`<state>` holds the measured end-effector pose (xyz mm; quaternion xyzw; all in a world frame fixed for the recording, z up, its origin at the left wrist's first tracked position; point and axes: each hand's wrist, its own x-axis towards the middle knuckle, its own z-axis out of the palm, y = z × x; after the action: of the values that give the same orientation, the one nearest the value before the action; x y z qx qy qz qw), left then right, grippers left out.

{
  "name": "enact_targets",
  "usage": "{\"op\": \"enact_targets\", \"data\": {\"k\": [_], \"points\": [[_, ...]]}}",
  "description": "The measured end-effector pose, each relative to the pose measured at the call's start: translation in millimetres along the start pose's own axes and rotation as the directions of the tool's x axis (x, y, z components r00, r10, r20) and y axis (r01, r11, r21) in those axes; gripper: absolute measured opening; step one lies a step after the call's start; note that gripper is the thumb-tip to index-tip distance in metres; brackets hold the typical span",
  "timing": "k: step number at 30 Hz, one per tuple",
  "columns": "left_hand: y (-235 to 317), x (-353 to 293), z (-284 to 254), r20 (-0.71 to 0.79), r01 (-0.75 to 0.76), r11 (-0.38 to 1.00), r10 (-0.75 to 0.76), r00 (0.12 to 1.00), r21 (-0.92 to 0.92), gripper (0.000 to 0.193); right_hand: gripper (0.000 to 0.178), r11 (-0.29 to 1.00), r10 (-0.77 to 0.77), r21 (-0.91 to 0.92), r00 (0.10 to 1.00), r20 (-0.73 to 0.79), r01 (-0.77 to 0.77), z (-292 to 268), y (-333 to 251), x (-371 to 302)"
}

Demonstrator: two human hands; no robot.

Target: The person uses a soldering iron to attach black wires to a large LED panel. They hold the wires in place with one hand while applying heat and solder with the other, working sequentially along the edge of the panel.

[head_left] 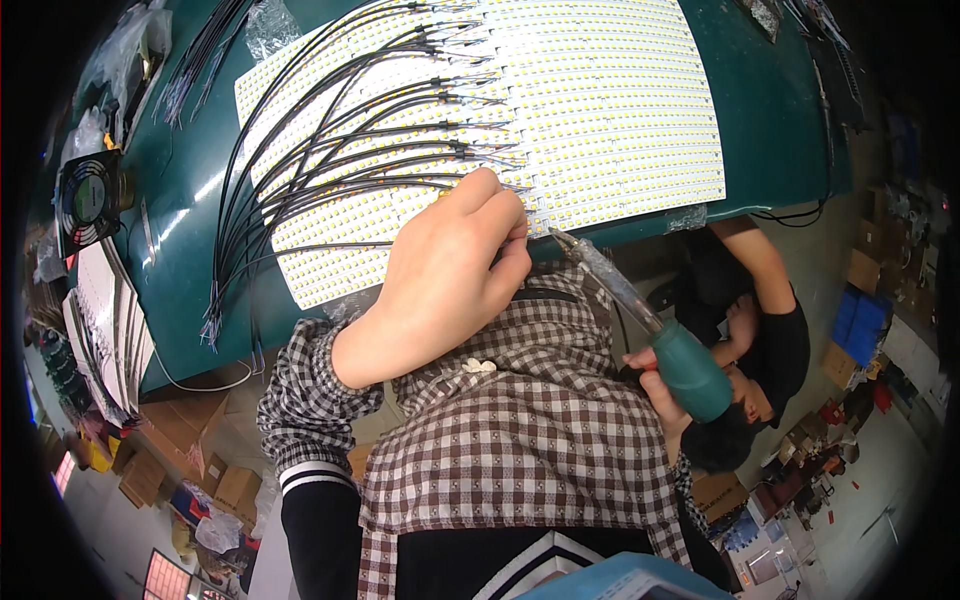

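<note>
Green bench (190,250) carries our LED panel (600,110). Left hand (440,275) pinches a black wire (300,190) at the panel's near edge – thin, limp, so we grip near the tip. Right hand (665,400) wraps the soldering iron (650,330) just off that edge.

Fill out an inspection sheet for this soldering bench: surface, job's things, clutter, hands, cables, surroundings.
Surface: green table top, largely covered.
Job's things: white LED strip panels laid side by side; soldering iron with a teal handle, its tip near the panels' front edge.
Clutter: small black fan at the table's left end; clear plastic bags beyond it; more strips stacked at left.
Hands: left hand pinched on the panels' edge where a wire meets it; right hand grips the iron's handle.
Cables: black wire leads fan out from the panels' seam to the left.
Surroundings: cardboard boxes on the floor; another person crouched beside the table.
</note>
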<state>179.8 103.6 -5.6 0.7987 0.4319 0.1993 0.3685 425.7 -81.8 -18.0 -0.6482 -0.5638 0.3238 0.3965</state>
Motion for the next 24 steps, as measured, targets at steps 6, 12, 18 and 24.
{"op": "enact_targets", "data": {"k": [6, 12, 18, 24], "points": [[-1.3, -0.2, -0.2, -0.007, -0.004, 1.0, 0.004, 1.0, -0.004, 0.011, 0.026, 0.885, 0.195, 0.439, 0.979, -0.05, -0.154, 8.7, 3.0, -12.1], [-0.6, 0.1, 0.7, -0.004, -0.004, 1.0, 0.004, 1.0, -0.009, 0.011, 0.026, 0.801, 0.172, 0.594, 0.98, -0.102, -0.079, 11.4, -11.5, 6.3], [-0.2, -0.3, 0.5, -0.004, -0.002, 1.0, 0.002, 1.0, 0.013, 0.011, 0.049, 0.777, 0.232, 0.621, 0.963, -0.138, -0.098, 18.4, -6.0, 22.6], [8.1, -15.0, -17.6, 0.018, -0.022, 1.0, 0.021, 1.0, 0.02, 0.024, 0.046, 0.506, 0.286, 0.858, 0.956, -0.07, -0.089, 25.9, -1.9, 71.3]]}}
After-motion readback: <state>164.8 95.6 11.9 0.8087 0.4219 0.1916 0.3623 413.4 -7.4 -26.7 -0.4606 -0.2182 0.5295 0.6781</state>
